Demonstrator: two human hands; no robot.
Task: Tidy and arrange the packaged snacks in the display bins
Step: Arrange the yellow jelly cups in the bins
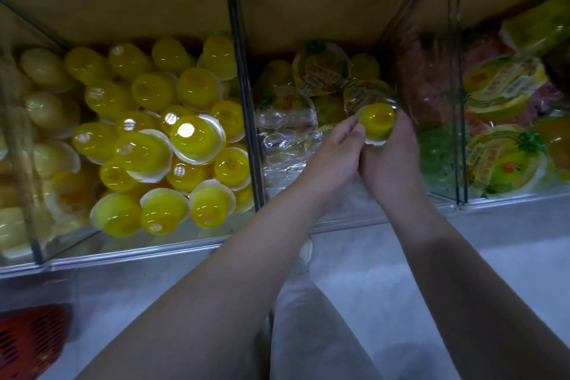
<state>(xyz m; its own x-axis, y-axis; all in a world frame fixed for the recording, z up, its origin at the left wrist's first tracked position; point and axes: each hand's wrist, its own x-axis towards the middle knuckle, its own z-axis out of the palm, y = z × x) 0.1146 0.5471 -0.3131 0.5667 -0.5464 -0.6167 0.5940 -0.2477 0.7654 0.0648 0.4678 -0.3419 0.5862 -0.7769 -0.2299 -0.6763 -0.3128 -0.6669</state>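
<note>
Two bare hands meet over the middle bin of a row of clear display bins. The right hand cups a small yellow jelly cup from below, fingers curled closed around it; the left hand touches the cup's near side with its fingertips, lightly pinching. The cup sits just beyond both palms, dome facing up towards the camera and its white rim towards the wrists. Both hands are equally close to it.

Beneath and beyond the hands, the middle bin holds larger printed-lid jelly tubs and crumpled clear wrapping. To the left of the left hand, a neighbouring bin is heaped with matching yellow cups. To the right of the right hand, another bin holds more printed tubs.
</note>
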